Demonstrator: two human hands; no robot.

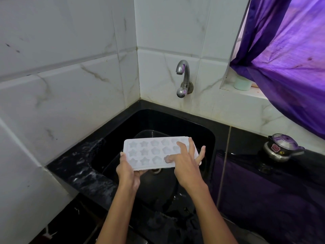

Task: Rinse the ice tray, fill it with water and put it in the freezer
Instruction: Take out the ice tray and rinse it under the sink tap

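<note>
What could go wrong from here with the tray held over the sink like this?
The left hand grips only one corner of the ice tray, so pressure from the right hand rubbing the cups could tip it into the sink. The tray also sits short of the tap, which shows no water.

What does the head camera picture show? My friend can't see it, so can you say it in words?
A person holds a white ice tray with star-shaped cups over a black sink: the left hand grips its near corner and the right hand lies on top, fingers spread. No water runs from the wall tap above it.
</note>
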